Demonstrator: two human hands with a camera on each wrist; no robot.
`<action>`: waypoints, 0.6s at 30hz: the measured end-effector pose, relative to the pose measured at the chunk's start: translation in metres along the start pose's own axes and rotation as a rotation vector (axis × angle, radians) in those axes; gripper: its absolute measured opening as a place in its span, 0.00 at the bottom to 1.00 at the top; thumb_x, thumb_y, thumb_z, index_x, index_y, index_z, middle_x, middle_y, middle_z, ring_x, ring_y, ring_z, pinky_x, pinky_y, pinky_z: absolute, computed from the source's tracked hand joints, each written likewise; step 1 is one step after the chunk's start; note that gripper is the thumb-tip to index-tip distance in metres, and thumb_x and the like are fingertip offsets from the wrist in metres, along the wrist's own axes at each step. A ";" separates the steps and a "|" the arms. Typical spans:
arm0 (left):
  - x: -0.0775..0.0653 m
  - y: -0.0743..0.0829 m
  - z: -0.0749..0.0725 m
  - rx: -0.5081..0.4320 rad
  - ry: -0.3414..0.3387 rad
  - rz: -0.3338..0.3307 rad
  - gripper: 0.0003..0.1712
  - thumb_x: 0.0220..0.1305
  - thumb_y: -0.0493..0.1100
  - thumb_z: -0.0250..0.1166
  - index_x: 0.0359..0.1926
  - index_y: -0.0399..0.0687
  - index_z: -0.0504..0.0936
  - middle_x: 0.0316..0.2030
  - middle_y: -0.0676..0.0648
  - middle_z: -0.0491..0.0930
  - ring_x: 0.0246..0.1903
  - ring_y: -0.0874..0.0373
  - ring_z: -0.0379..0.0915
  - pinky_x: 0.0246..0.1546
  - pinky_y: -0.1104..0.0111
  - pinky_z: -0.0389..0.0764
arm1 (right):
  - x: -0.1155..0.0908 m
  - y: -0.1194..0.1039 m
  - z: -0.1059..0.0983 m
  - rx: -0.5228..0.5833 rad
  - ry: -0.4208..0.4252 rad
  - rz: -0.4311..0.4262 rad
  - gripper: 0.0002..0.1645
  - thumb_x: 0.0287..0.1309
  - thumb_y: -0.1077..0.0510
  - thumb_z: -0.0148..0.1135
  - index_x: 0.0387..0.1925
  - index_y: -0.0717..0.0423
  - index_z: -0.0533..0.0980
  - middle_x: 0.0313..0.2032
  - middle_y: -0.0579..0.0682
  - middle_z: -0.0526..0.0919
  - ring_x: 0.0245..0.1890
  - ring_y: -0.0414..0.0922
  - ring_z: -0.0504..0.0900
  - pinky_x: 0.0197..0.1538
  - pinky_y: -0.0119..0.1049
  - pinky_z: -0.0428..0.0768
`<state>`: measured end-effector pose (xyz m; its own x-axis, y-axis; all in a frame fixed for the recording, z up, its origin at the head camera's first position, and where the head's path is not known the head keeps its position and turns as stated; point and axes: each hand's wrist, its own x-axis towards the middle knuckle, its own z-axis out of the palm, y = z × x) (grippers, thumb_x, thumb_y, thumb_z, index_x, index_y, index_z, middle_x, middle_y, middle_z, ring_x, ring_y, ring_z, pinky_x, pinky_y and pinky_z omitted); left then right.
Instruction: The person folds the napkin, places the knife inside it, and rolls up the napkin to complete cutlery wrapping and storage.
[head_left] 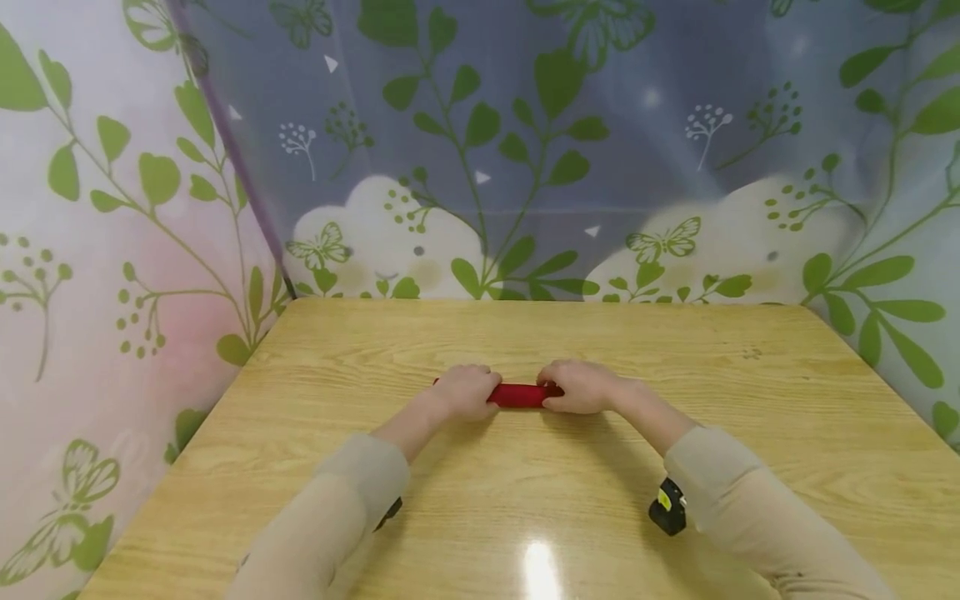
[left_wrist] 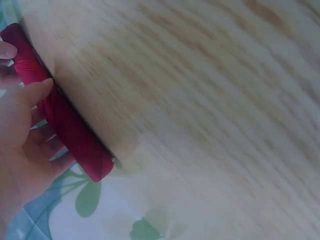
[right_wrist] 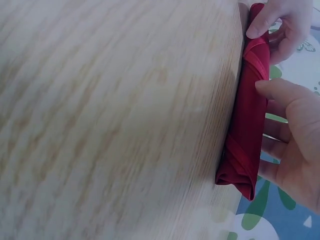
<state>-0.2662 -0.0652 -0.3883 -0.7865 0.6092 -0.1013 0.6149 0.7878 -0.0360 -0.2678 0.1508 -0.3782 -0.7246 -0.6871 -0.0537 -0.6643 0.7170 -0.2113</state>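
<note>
A red satiny cloth [head_left: 519, 396], rolled into a narrow tube, lies crosswise on the wooden table. My left hand [head_left: 467, 393] grips its left part, thumb on the near side and fingers behind in the left wrist view. On the right part, my right hand [head_left: 587, 388] holds the roll the same way, its thumb pressed to the near face. The right wrist view shows the rolled cloth [right_wrist: 245, 117] with a diagonal fold and loose layered edges at its right end. Some of the fingers are hidden behind the roll.
The wood-grain table [head_left: 480, 492] reaches back to a patterned curtain [head_left: 525, 167] with leaves and butterflies. Another curtain side [head_left: 112, 250] borders the left. A black wrist device [head_left: 667, 507] hangs under the right sleeve. A small mark [head_left: 752, 353] lies at the table's back right.
</note>
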 end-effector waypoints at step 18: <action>-0.019 -0.039 -0.010 -0.162 0.094 -0.111 0.38 0.69 0.61 0.43 0.70 0.42 0.53 0.66 0.38 0.57 0.65 0.39 0.50 0.62 0.47 0.49 | -0.014 0.016 -0.004 0.155 0.161 0.153 0.38 0.63 0.40 0.50 0.66 0.61 0.60 0.64 0.63 0.61 0.64 0.62 0.58 0.58 0.63 0.56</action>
<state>-0.2758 -0.1063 -0.3750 -0.8556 0.5176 -0.0122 0.5127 0.8503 0.1193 -0.2697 0.1724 -0.3767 -0.8424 -0.5359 0.0568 -0.5179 0.7758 -0.3606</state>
